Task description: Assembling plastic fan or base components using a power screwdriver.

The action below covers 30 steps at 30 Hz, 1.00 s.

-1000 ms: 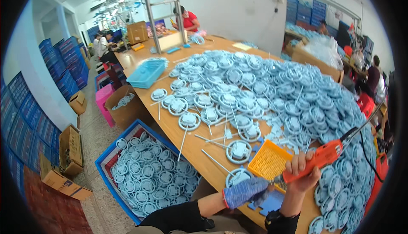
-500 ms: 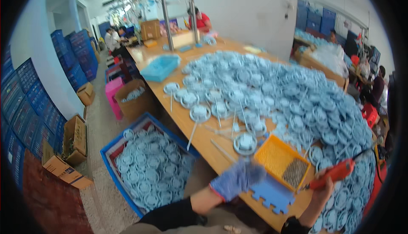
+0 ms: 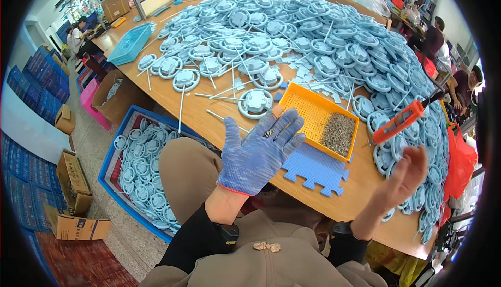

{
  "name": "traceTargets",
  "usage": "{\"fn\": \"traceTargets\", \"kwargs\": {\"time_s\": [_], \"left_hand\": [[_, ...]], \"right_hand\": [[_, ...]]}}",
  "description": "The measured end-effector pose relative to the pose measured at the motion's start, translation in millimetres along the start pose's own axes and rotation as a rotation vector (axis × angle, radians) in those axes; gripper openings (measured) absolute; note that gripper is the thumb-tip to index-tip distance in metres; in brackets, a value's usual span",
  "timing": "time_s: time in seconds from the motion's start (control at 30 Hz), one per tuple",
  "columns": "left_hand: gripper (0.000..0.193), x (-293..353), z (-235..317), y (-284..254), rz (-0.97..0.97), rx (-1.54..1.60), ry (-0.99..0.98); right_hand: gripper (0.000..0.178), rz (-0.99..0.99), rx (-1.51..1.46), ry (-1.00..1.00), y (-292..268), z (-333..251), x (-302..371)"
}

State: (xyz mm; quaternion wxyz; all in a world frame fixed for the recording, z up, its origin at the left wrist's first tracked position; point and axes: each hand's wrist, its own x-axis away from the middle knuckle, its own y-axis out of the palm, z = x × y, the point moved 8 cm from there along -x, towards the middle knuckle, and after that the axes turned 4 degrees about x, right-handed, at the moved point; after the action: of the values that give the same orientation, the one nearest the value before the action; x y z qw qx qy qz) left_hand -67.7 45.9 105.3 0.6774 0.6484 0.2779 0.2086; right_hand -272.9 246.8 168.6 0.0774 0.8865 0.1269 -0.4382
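My left hand [image 3: 251,157], in a blue-grey knit glove, is open with its fingers spread beside a yellow-orange tray [image 3: 350,146]. A few small dark metal bits show at its fingers. The tray holds a heap of small metal screws [image 3: 336,134]. Just beyond my fingertips lies a light-blue round plastic part [image 3: 255,103]. My bare right hand [image 3: 404,175] is slightly blurred, its fingers apart and nothing seen in them. Above it an orange-red power screwdriver [image 3: 399,123], on a dark cord, hangs tilted and apart from the hand.
A large pile of light-blue round parts [image 3: 313,42] covers much of the wooden table [image 3: 203,114]. A blue foam mat [image 3: 315,168] lies by the tray. A blue crate [image 3: 116,182] of parts stands at left below the table. A light-blue basket [image 3: 130,43] sits farther back.
My right hand has let go of the screwdriver and moved nearer to me. My left hand has moved from the tray's near edge leftward, fingers spreading. The view has tilted down.
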Motion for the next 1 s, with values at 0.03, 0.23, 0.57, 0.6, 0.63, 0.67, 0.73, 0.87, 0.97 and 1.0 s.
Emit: {"fn": "traceTargets", "kwargs": {"time_s": [0.03, 0.23, 0.57, 0.6, 0.63, 0.67, 0.73, 0.87, 0.97, 1.0], "left_hand": [[0.096, 2.5, -2.1, -0.7, -0.013, -0.026, -0.012], [0.100, 5.6, -7.0, -19.3, -0.076, 0.057, -0.114], [0.103, -13.1, 9.4, -44.6, 0.016, -0.053, -0.122], [0.103, -14.8, 11.2, -46.6, 0.036, -0.063, -0.108], [0.103, -16.4, 12.9, -48.9, 0.056, -0.073, -0.094], [0.103, -17.9, 13.8, -50.6, 0.060, -0.068, -0.096], [0.102, -20.2, 16.0, -57.7, 0.097, -0.030, -0.088], [0.101, -25.2, 14.7, -60.6, 0.079, 0.005, -0.107], [0.103, -27.1, 12.9, -63.7, 0.048, 0.054, -0.135], [0.104, -28.4, 12.7, -63.4, 0.042, 0.020, -0.135]], "right_hand": [[0.043, -0.120, -0.118, 0.020, 25.1, -13.6, 8.6], [0.026, -0.749, 0.033, -0.263, 174.9, -60.8, 51.5], [0.021, -0.896, 0.091, -0.237, 204.4, -35.0, 68.3], [0.021, -0.902, 0.095, -0.233, 205.4, -31.6, 69.3], [0.021, -0.909, 0.076, -0.199, 206.3, -26.5, 70.2], [0.021, -0.915, 0.057, -0.165, 207.2, -21.6, 70.7], [0.021, -0.911, 0.048, -0.124, 207.7, -12.9, 71.4], [0.020, -0.909, 0.081, -0.101, 211.7, -6.3, 70.0], [0.020, -0.921, 0.109, -0.105, 214.5, -5.2, 70.5], [0.020, -0.921, 0.112, -0.099, 214.8, -5.6, 69.7]]}}
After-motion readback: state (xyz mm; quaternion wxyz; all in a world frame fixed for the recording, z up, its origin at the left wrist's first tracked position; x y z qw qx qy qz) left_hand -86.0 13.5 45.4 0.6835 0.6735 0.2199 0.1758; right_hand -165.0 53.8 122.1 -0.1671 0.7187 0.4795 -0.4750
